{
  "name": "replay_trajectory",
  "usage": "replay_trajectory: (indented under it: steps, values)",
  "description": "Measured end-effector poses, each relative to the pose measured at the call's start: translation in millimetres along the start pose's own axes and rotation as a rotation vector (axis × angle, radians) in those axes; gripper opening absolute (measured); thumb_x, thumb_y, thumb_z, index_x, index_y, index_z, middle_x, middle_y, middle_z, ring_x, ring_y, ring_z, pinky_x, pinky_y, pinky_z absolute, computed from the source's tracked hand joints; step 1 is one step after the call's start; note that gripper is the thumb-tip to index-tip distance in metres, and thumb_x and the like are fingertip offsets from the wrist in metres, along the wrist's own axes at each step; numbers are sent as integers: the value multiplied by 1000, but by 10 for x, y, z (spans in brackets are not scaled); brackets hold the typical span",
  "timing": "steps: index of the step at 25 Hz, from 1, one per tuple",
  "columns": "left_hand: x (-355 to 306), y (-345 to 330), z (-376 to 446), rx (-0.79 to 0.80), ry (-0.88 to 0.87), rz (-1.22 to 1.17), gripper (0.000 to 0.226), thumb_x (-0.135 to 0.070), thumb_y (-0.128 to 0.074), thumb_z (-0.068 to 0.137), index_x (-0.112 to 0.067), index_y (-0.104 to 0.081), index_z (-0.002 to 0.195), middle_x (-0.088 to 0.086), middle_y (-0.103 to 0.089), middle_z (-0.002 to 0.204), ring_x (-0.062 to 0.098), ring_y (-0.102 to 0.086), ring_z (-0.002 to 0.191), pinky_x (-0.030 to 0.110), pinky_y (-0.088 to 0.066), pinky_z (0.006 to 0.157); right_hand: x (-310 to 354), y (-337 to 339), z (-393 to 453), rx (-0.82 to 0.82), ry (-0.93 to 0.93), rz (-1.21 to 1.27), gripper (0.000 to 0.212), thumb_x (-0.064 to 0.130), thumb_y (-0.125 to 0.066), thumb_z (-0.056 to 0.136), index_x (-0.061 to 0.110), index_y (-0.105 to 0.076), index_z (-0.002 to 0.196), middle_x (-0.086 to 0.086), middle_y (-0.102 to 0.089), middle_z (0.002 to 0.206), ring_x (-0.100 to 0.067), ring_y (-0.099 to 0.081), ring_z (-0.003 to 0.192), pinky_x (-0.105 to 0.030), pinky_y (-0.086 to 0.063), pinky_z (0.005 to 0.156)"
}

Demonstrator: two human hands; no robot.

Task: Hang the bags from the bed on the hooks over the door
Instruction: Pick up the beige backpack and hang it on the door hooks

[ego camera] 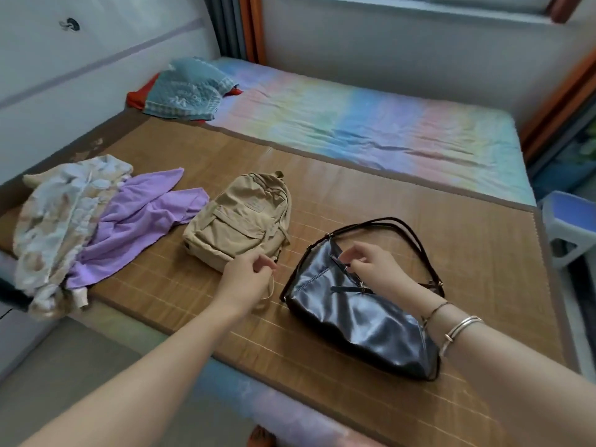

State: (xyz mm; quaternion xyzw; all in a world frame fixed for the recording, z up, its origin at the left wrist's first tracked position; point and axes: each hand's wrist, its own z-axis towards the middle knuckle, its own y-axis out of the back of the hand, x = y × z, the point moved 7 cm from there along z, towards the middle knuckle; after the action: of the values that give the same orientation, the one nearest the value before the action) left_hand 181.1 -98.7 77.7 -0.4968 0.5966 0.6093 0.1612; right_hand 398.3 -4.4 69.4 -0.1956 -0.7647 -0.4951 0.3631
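Observation:
Two bags lie on the bamboo mat (419,221) of the bed. A beige backpack (242,221) lies flat at the centre. To its right rests a shiny black shoulder bag (348,314), its dark strap (403,227) looping behind it. My left hand (245,275) is at the backpack's near edge, fingers pinched on a thin beige strap that curls below the hand. Over the top of the black bag, my right hand (374,266) has its fingertips closed on a small fitting by the bag's opening. No door or hooks are in view.
Folded purple clothes (135,227) and a pale patterned garment (58,227) lie at the left of the mat. A blue-grey pillow (190,88) sits at the head of the pastel sheet (371,130). A blue plastic stool (567,221) stands at the right of the bed.

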Motion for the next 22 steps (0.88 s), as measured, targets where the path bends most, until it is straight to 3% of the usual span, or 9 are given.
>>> replay_trajectory:
  steps: [4,8,10,12,14,16,19,22]
  values:
    - [555,94,832,88,23,73,16,-13,-53,82,-21,-67,81,-3,-69,89,12,-62,87,22,-43,70,-73,-612,702,9,-167,75,27,8,-41,85,19,-63,95,-6,-68,103,-25,-66,91,-34,-53,74]
    - [1354,156,1693,120,85,180,14,-16,-52,83,-21,-64,86,1,-68,96,19,-62,95,28,-45,77,-204,-1355,1505,36,-276,145,25,8,-41,85,18,-61,97,-8,-66,107,-27,-65,98,-42,-53,83]
    - [1696,135,2071,124,66,253,23,-15,-50,82,-17,-63,101,7,-64,114,25,-57,110,32,-45,89,-297,-1657,1868,39,-298,160,27,10,-41,86,17,-61,104,-9,-64,112,-25,-62,104,-43,-52,90]
    - [2015,-2,2340,219,47,375,43,-19,-50,83,-21,-53,126,6,-42,146,30,-36,135,39,-32,109,-399,-1932,2195,31,-314,190,31,14,-43,86,14,-58,113,-7,-62,118,-22,-59,106,-42,-51,91]
    - [2327,-187,2522,328,61,471,55,-27,-50,86,-32,-38,139,-2,-19,159,32,-15,145,46,-18,117,-557,-2199,2477,20,-362,263,36,18,-47,86,14,-52,122,-7,-59,123,-19,-56,106,-39,-50,90]
    - [2604,-352,2634,384,87,513,57,-33,-49,86,-38,-32,140,-9,-16,159,31,-11,144,48,-13,117,-737,-2448,2683,31,-433,323,45,25,-52,86,15,-44,130,-6,-53,128,-19,-54,109,-39,-49,94]
    - [2792,-439,2717,379,43,554,55,-39,-48,84,-43,-36,137,-17,-25,155,27,-22,136,46,-13,116,-907,-2646,2908,-5,-440,331,62,35,-58,84,14,-32,136,-5,-46,133,-21,-50,117,-42,-44,102]
    - [2852,-469,2722,486,31,599,52,-43,-47,84,-47,-37,135,-21,-30,152,26,-26,134,48,-10,117,-975,-2647,3029,-143,-486,436,76,43,-66,78,14,-27,137,0,-48,126,-17,-51,109,-34,-48,89]
